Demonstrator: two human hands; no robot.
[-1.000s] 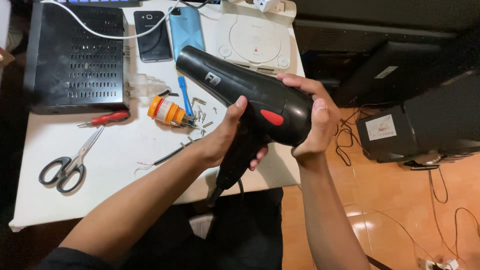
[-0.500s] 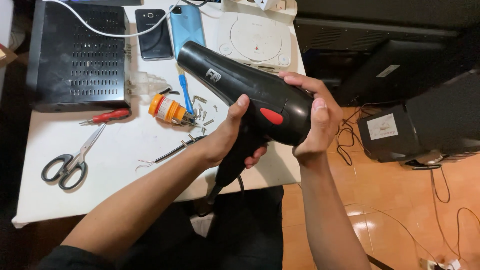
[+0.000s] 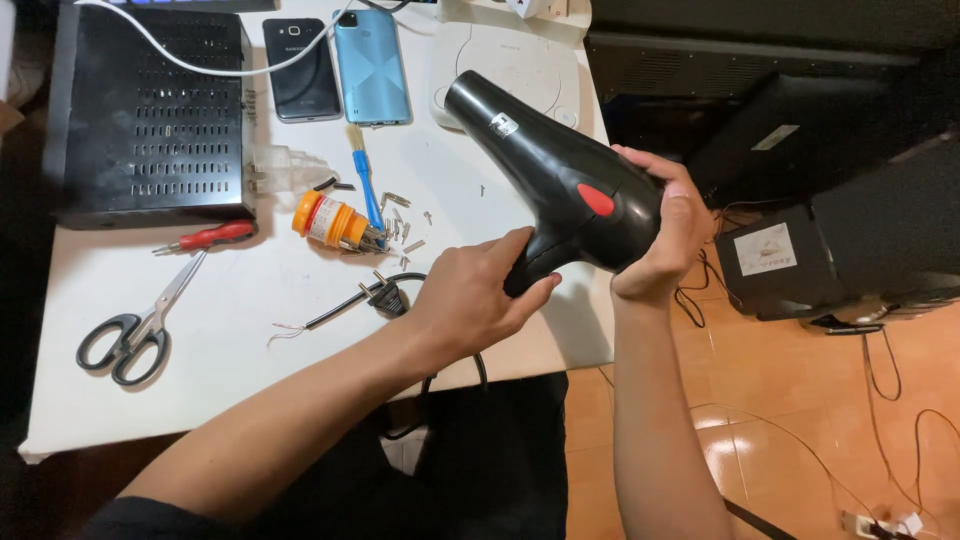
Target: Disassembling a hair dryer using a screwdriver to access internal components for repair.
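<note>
hair dryer [image 3: 545,165] black, red switch | table [image 3: 250,330] white | scissors [image 3: 135,330] black-handled

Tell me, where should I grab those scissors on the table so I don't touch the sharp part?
Take the scissors by the two black handle loops, coming from the near table edge on the left. The loops point toward that edge, while the closed metal blades point away toward the red screwdriver. Both hands are busy with the hair dryer.

One hair dryer [image 3: 560,175], two phones [image 3: 340,68], one pair of scissors [image 3: 140,325], one screwdriver [image 3: 205,238], one orange bottle [image 3: 330,220].
</note>
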